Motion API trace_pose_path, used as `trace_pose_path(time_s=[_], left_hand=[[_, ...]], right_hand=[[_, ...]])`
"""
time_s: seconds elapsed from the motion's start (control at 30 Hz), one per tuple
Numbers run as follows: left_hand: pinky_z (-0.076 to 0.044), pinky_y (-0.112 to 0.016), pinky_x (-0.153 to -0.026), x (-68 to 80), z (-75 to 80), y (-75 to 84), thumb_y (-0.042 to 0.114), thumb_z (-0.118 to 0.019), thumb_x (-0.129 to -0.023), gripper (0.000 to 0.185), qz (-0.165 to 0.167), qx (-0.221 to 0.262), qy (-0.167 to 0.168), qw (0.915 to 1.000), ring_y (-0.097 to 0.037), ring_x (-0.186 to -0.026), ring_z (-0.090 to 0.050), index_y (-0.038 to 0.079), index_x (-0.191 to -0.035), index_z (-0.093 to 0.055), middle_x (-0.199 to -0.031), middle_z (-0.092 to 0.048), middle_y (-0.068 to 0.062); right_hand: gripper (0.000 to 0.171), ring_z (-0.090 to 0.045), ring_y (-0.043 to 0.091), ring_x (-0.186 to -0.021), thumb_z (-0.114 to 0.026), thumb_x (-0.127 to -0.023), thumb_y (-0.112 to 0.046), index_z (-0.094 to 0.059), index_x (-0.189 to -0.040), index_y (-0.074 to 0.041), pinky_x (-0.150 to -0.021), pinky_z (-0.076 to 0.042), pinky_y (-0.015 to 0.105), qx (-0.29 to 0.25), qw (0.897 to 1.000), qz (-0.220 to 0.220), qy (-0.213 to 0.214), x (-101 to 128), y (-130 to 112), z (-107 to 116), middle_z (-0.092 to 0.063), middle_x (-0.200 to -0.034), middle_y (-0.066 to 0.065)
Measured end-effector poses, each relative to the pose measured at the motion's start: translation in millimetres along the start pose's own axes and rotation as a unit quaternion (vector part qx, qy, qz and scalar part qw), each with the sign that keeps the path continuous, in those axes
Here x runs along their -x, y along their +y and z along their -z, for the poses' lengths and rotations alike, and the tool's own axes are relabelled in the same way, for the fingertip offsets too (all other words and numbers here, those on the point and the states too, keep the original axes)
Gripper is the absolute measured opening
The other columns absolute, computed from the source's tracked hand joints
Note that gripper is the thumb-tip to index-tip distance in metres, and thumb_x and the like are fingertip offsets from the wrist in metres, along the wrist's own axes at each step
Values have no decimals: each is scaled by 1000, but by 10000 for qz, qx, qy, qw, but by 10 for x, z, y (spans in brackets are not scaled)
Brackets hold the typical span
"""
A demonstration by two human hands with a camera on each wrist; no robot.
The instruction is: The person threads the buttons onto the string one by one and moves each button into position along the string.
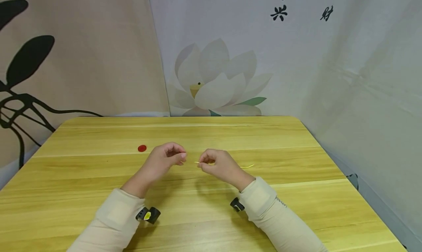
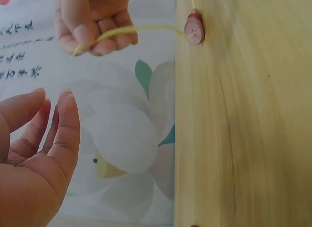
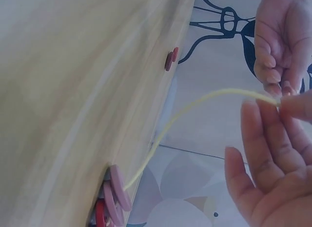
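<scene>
Right hand (image 1: 219, 166) pinches yellow string (image 3: 195, 107); threaded buttons (image 3: 114, 195) on table (image 1: 296, 215).

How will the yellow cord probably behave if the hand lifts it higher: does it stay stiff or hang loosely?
The yellow cord probably flops: it already curves in a soft arc between the right hand and the buttons on the table. It looks thin, so likely very light. The threaded buttons would likely slide along it and drag it down.

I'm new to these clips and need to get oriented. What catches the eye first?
Two hands meet at the middle of the wooden table: the right hand pinches a thin yellow cord that runs down to stacked pink and red buttons. The left hand hovers beside it, and a lone red button lies farther left.
</scene>
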State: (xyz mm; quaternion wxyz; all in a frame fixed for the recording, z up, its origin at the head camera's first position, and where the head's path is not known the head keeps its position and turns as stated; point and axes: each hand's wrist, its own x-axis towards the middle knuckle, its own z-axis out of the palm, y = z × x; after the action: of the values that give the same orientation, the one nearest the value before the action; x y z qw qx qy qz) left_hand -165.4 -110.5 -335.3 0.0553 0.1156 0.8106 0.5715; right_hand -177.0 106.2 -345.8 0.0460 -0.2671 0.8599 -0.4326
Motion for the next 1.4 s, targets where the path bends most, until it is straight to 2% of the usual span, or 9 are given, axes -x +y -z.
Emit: trace_pose_path(time_s=[0.23, 0.4, 0.53, 0.7, 0.8, 1.03, 1.4], left_hand=[[-52, -40, -88, -15, 128, -23, 16, -58, -98, 23, 79, 161, 211, 9996, -28, -94, -63, -4, -110, -58, -98, -64, -12], [-52, -34, -87, -38, 240, -49, 13, -56, -99, 21, 252, 186, 415, 9986, -23, -93, -64, -3, -112, -58, -101, -64, -12], [-51, -27, -81, -43, 327, -61, 15, -55, -99, 23, 386, 89, 518, 9979, -19, -91, -64, -2, -114, -57, -103, -65, -12], [-51, -38, -89, -56, 415, -104, 23, -56, -99, 31, 664, 99, 602, 9959, -14, -88, -64, -2, -119, -54, -106, -63, -12], [-47, -46, -96, -77, 459, -153, 21, -54, -100, 31, 740, 183, 630, 9951, -18, -91, -66, -3, -120, -53, -106, -63, -12], [-47, -45, -97, -134, 525, -297, 15, -52, -100, 31, 843, 199, 726, 9936, -22, -98, -64, -7, -122, -51, -102, -61, -5], [-50, -39, -93, -258, 565, -482, 10, -52, -100, 31, 1112, 43, 812, 9905, -22, -96, -61, -10, -123, -49, -114, -57, -21]], right_hand=[[4, -63, 11, -88, -64, -93, -13, -68, -93, -12, -87, -51, 37, 28, 10000, -37, 11, 7, 2, 13, -70, -91, 2], [8, -62, 11, -89, -65, -93, -15, -69, -97, -10, -90, -50, 42, 92, 9999, -134, -1, 11, 8, 19, -68, -90, -5], [7, -62, 13, -90, -66, -92, -14, -70, -97, -11, -92, -49, 45, 75, 9998, -179, 17, 12, 2, 21, -68, -92, -4], [8, -63, 15, -92, -66, -92, -13, -71, -99, -13, -93, -48, 46, 150, 9997, -182, 50, 2, 9, 18, -69, -94, -3], [10, -63, 16, -94, -66, -92, -13, -72, -100, -12, -94, -48, 46, 224, 9995, -196, 61, 0, 12, 18, -69, -96, -2], [9, -62, 13, -93, -65, -93, -14, -72, -99, -13, -92, -49, 40, 360, 9991, -224, 95, 5, 12, 27, -69, -95, -4], [7, -61, 14, -94, -64, -94, -16, -70, -97, -13, -93, -47, 42, 281, 9991, -311, 95, 19, 33, 48, -67, -95, -6]])
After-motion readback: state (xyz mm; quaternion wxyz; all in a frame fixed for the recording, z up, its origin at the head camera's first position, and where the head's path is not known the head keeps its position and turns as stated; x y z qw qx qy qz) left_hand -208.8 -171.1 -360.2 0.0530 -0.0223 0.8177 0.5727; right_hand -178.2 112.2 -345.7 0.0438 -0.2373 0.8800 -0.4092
